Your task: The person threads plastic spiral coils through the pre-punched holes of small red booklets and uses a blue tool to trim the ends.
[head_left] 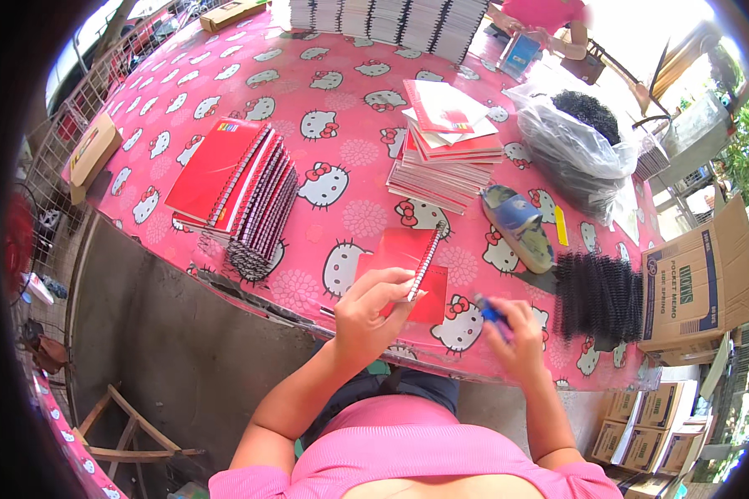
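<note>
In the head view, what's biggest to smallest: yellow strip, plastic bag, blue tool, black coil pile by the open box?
1. Plastic bag
2. Black coil pile
3. Yellow strip and blue tool: unsure, since the right hand partly covers the tool.

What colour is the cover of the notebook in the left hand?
The notebook in the left hand has a red cover, shown in the head view.

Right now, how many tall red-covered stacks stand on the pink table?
2: one coil-bound stack to the left, and another stack beyond the left hand, near the plastic bag. More could be hidden behind the white coil-bound blocks.
</note>
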Action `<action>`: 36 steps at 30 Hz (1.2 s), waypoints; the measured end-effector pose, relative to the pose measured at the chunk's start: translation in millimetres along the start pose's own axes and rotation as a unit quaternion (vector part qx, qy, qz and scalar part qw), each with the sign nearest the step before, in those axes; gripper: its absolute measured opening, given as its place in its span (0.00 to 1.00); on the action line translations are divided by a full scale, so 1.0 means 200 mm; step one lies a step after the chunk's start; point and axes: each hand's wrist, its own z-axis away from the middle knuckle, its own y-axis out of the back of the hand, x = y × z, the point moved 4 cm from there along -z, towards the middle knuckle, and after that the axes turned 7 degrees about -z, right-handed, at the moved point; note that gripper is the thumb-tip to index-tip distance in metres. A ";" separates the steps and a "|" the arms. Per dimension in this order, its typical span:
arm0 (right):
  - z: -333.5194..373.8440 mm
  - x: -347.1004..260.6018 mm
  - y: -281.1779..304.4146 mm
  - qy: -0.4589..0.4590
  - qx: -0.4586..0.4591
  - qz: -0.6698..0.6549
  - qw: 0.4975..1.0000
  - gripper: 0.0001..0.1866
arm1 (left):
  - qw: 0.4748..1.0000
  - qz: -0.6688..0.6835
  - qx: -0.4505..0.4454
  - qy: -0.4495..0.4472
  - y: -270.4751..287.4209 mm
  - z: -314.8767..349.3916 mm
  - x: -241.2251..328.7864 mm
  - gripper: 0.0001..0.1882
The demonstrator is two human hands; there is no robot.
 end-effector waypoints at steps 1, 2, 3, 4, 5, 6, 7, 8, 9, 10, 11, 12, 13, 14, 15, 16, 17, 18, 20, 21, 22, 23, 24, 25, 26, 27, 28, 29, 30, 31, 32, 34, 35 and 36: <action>-0.02 -0.12 0.00 0.052 -0.002 -0.007 0.999 0.23 | 1.000 0.010 -0.001 0.001 -0.01 -0.01 0.00 0.12; -0.04 -0.24 -0.02 0.099 -0.007 -0.018 0.995 0.23 | 1.000 0.017 -0.006 0.007 -0.01 -0.01 0.01 0.12; -0.06 -0.32 -0.04 0.149 -0.007 -0.027 0.988 0.24 | 1.000 0.026 -0.010 0.009 0.00 -0.02 0.02 0.12; -0.08 -0.35 -0.05 0.151 -0.001 -0.017 0.988 0.24 | 1.000 0.017 -0.013 0.005 0.00 -0.03 0.04 0.12; -0.10 -0.37 -0.07 0.157 0.006 -0.006 0.988 0.24 | 1.000 0.009 -0.012 -0.001 0.01 -0.04 0.06 0.12; -0.11 -0.38 -0.07 0.162 0.012 0.006 0.987 0.25 | 1.000 0.000 -0.011 -0.007 0.01 -0.05 0.07 0.12; -0.11 -0.38 -0.07 0.148 0.000 -0.015 0.989 0.25 | 1.000 0.002 -0.012 -0.007 0.01 -0.05 0.07 0.12; -0.10 -0.38 -0.07 0.133 -0.014 -0.036 0.990 0.25 | 1.000 0.004 -0.013 -0.005 0.01 -0.04 0.07 0.13; -0.10 -0.38 -0.07 0.118 -0.028 -0.056 0.991 0.25 | 1.000 0.006 -0.013 -0.003 0.01 -0.04 0.06 0.13; -0.11 -0.39 -0.06 0.151 -0.003 -0.030 0.988 0.23 | 1.000 0.011 -0.016 0.001 0.01 -0.04 0.06 0.13; -0.12 -0.36 -0.09 0.081 -0.047 -0.099 0.991 0.22 | 1.000 0.015 -0.019 0.007 0.02 -0.03 0.05 0.14; -0.12 -0.33 -0.11 0.010 -0.092 -0.165 0.982 0.21 | 1.000 0.019 -0.021 0.013 0.02 -0.02 0.05 0.14; -0.12 -0.29 -0.13 -0.062 -0.136 -0.230 0.962 0.20 | 1.000 0.005 -0.013 -0.018 0.03 -0.03 0.06 0.14; -0.10 -0.22 -0.18 -0.172 -0.176 -0.452 0.857 0.18 | 0.999 -0.005 -0.006 -0.052 0.04 -0.04 0.08 0.13; -0.11 -0.16 -0.22 -0.236 -0.233 -0.583 0.742 0.17 | 0.996 -0.023 0.002 -0.086 0.06 -0.05 0.10 0.13; -0.09 -0.14 -0.23 -0.252 -0.264 -0.639 0.677 0.18 | 0.993 -0.026 0.016 -0.116 0.06 -0.05 0.12 0.11; -0.09 -0.17 -0.23 -0.266 -0.297 -0.690 0.604 0.18 | 0.992 -0.031 0.004 -0.122 0.06 -0.07 0.12 0.11; -0.10 -0.18 -0.22 -0.232 -0.259 -0.629 0.695 0.17 | 0.991 -0.041 -0.008 -0.127 0.08 -0.08 0.13 0.11; -0.11 -0.21 -0.15 -0.147 -0.162 -0.485 0.847 0.16 | 0.992 -0.065 0.012 -0.104 0.18 -0.13 0.17 0.10; -0.13 -0.13 -0.10 -0.072 -0.087 -0.326 0.939 0.18 | 0.994 -0.053 0.078 -0.061 0.31 -0.20 0.22 0.09; -0.15 0.00 -0.04 -0.040 -0.017 -0.129 0.991 0.19 | 0.987 0.000 0.158 -0.016 0.46 -0.28 0.23 0.08; -0.16 0.06 0.02 -0.027 0.035 0.018 0.999 0.20 | 0.969 0.063 0.239 0.021 0.60 -0.37 0.23 0.09; -0.15 0.10 0.04 0.040 0.041 0.137 0.989 0.19 | 0.929 0.155 0.330 0.062 0.72 -0.43 0.17 0.11; -0.16 0.08 0.04 0.113 0.044 0.250 0.961 0.20 | 0.918 0.124 0.369 0.069 0.85 -0.50 0.13 0.12; -0.19 0.02 0.04 0.141 0.043 0.236 0.960 0.20 | 0.907 0.095 0.404 0.076 0.97 -0.54 0.07 0.13; -0.23 -0.07 0.04 0.168 0.043 0.223 0.959 0.20 | 0.902 0.066 0.404 0.137 1.06 -0.51 -0.06 0.13; -0.29 -0.16 0.03 0.194 0.044 0.206 0.958 0.21 | 0.894 0.034 0.400 0.197 1.12 -0.47 -0.21 0.13; -0.35 -0.24 0.00 0.203 0.040 0.122 0.971 0.20 | 0.895 -0.009 0.386 0.225 1.12 -0.44 -0.29 0.13; -0.43 -0.33 -0.04 0.212 0.035 0.036 0.976 0.20 | 0.908 -0.028 0.369 0.195 1.12 -0.40 -0.36 0.13; -0.53 -0.40 -0.10 0.245 0.026 0.000 0.969 0.20 | 0.913 -0.012 0.370 0.173 1.10 -0.38 -0.41 0.12; -0.65 -0.47 -0.15 0.276 0.019 -0.036 0.960 0.19 | 0.911 0.007 0.375 0.171 1.06 -0.36 -0.43 0.10; -0.90 -0.57 -0.30 0.326 0.030 -0.106 0.939 0.18 | 0.914 -0.013 0.376 0.149 0.97 -0.36 -0.40 0.07; -1.01 -0.62 -0.38 0.299 0.038 -0.157 0.940 0.18 | 0.919 -0.042 0.371 0.126 0.90 -0.39 -0.37 0.06; -1.11 -0.69 -0.46 0.275 0.044 -0.213 0.937 0.17 | 0.921 -0.077 0.369 0.101 0.87 -0.41 -0.33 0.06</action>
